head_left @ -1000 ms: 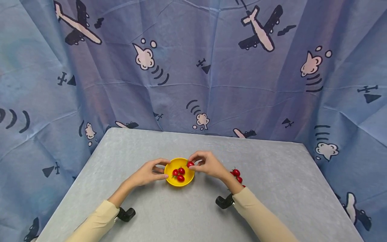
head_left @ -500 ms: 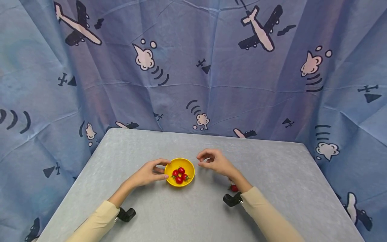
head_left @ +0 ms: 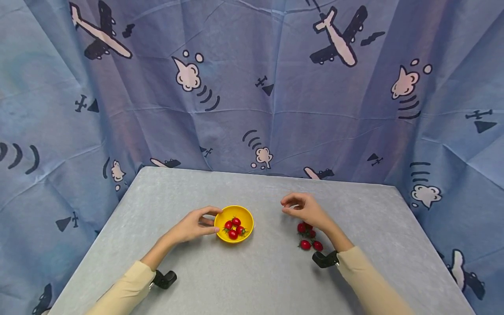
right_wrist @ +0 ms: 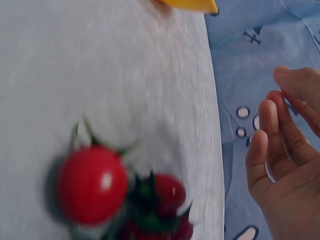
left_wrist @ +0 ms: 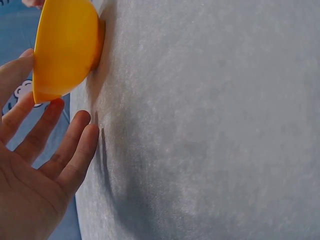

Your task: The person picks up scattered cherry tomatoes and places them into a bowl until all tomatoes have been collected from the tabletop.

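Touching yellow bowl, left hand spread, right hand raised, loosely curled, near tomatoes

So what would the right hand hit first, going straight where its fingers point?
Probably the yellow bowl; the head view leaves height unclear, so the right hand might pass over or just beyond it.

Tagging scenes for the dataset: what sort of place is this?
Probably a staged recording spot: a plain grey table, a plane-print blue cloth hung behind it, and black wrist cameras.
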Demonstrator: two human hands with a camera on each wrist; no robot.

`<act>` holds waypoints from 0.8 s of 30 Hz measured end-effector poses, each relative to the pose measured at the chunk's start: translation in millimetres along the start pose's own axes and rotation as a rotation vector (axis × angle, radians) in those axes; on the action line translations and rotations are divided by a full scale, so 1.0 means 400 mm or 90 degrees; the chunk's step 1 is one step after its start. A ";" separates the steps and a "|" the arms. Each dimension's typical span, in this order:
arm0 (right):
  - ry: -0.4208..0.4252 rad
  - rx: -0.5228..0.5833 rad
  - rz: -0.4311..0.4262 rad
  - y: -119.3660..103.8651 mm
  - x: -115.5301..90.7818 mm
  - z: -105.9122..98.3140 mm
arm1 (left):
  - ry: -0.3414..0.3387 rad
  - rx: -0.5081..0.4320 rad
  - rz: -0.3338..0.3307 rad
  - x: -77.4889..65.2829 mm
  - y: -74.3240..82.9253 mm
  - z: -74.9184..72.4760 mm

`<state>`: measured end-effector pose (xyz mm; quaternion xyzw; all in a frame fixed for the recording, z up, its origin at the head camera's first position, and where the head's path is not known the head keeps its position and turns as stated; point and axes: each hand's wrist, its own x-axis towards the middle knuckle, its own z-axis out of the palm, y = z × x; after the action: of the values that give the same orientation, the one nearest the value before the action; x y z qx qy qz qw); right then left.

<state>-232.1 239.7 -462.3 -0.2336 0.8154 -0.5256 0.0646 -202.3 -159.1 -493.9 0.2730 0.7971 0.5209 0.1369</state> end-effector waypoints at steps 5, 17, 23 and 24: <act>0.012 -0.021 0.014 0.017 -0.026 -0.037 | 0.000 0.009 -0.004 -0.001 0.004 0.001; 0.006 -0.041 0.008 0.058 -0.086 -0.097 | -0.001 0.006 -0.005 -0.002 0.004 0.001; -0.002 -0.065 0.023 0.079 -0.118 -0.116 | -0.002 0.000 -0.003 -0.002 0.003 0.002; -0.004 -0.068 0.025 0.083 -0.123 -0.118 | -0.002 -0.001 -0.003 -0.002 0.002 0.002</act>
<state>-215.6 312.2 -477.8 -0.2222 0.8465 -0.4794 0.0654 -201.0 -158.7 -493.4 0.2719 0.7971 0.5208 0.1394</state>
